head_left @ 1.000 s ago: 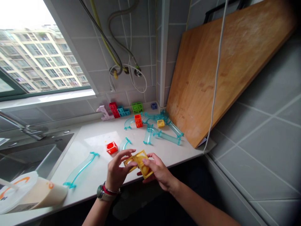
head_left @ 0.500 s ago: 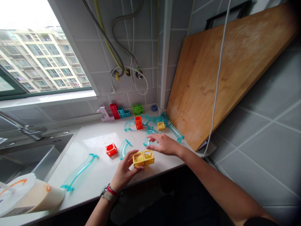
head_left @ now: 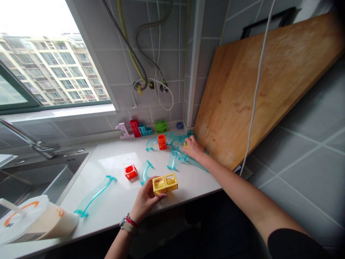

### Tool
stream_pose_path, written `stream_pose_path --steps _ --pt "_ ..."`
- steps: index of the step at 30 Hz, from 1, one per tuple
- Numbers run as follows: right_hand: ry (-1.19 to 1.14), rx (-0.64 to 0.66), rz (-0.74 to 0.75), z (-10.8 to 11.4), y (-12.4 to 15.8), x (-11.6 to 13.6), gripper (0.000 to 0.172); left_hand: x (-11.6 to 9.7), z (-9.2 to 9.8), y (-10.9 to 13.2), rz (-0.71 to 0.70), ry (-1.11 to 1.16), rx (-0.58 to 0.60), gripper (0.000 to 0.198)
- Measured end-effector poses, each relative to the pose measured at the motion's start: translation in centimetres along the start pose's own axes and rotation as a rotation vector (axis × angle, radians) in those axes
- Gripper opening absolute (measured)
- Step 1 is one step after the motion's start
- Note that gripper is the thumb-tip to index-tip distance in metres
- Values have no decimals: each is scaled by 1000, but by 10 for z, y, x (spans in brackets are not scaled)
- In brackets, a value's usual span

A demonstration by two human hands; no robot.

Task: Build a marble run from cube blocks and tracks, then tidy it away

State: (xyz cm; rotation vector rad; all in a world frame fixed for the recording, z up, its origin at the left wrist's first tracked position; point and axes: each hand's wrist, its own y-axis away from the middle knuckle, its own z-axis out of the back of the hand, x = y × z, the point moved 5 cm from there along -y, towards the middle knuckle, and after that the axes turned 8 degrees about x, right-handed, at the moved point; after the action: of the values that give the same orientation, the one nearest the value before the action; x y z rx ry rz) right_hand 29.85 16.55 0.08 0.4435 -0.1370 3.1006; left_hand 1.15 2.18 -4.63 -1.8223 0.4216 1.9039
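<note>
Two joined yellow cube blocks [head_left: 165,184] are held up near the counter's front edge, my left hand [head_left: 147,197] closed on their left side. Farther back, my right hand [head_left: 193,147] has its fingers around a single yellow cube block [head_left: 185,145], mostly hidden by them. Clear teal track pieces [head_left: 172,158] lie around and under my right arm. A taller orange-red block piece [head_left: 162,142] stands left of my right hand. One red-orange cube block [head_left: 130,172] sits left of my left hand, beside a curved teal track piece [head_left: 145,172].
Along the back wall stand a pale pink piece [head_left: 124,131], dark red blocks [head_left: 135,128], blue blocks [head_left: 145,130], green blocks [head_left: 161,126] and a small navy block [head_left: 179,125]. A lidded cup [head_left: 40,219] and sink [head_left: 64,169] are left; a wooden board [head_left: 258,86] leans right.
My right hand has moved away from beside the joined yellow blocks, back to the single yellow block, and closed around it. My left hand still holds its blocks. The view has shifted slightly.
</note>
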Motion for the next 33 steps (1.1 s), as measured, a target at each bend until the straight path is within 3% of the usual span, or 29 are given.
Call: stream_pose_path --steps 8,13,19,27,31,33 --pt "-123 64 -14 5 -15 -15 25 -3 0 1 -5 -2 0 53" --pt "-216 49 -37 20 -15 -32 36 -3 0 0 -11 7 -3 53" --pt "-254 51 -103 27 -9 -44 34 2 2 1 3 4 -5 55" --pt "-225 40 -201 40 -6 -34 10 3 2 0 -26 -4 4 54" --pt "-350 19 -150 62 -7 -28 11 0 3 0 -31 -13 -17 55" --pt "-453 30 -79 70 2 -23 20 1 4 0 -22 11 -31 54"
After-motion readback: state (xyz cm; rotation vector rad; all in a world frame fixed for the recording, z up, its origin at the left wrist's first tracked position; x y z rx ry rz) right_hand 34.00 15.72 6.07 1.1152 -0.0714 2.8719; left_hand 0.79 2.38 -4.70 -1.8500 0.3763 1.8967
